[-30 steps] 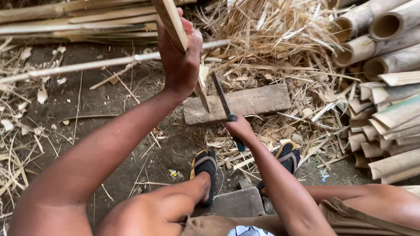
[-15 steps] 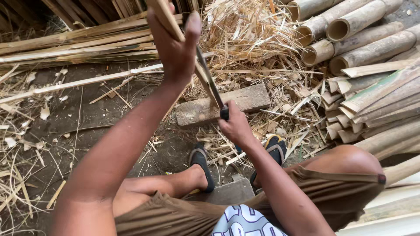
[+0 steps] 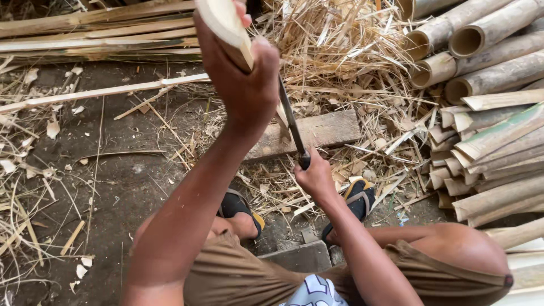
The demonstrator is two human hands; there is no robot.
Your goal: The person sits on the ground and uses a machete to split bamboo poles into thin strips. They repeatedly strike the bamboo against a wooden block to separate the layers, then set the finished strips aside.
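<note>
My left hand [image 3: 241, 85] is raised high and grips a pale split bamboo piece [image 3: 224, 25] that stands roughly upright. My right hand [image 3: 314, 178] is lower and holds the dark handle of a long knife [image 3: 292, 122]. The blade runs up against the side of the bamboo piece, behind my left hand. Under both lies a flat wooden block [image 3: 317, 133] on the dirt. The lower end of the bamboo piece is hidden by my hand and arm.
Round bamboo poles [image 3: 481, 51] and stacked split slats [image 3: 493, 158] lie at the right. Long bamboo strips [image 3: 96, 28] lie across the far left. Dry shavings [image 3: 340, 51] cover the ground behind the block. My sandalled feet [image 3: 360, 198] rest on dirt near a small stone [image 3: 297, 255].
The view has shifted and closed in on the hands. My left hand has stayed high on the bamboo piece while the knife blade slid further up alongside it.
</note>
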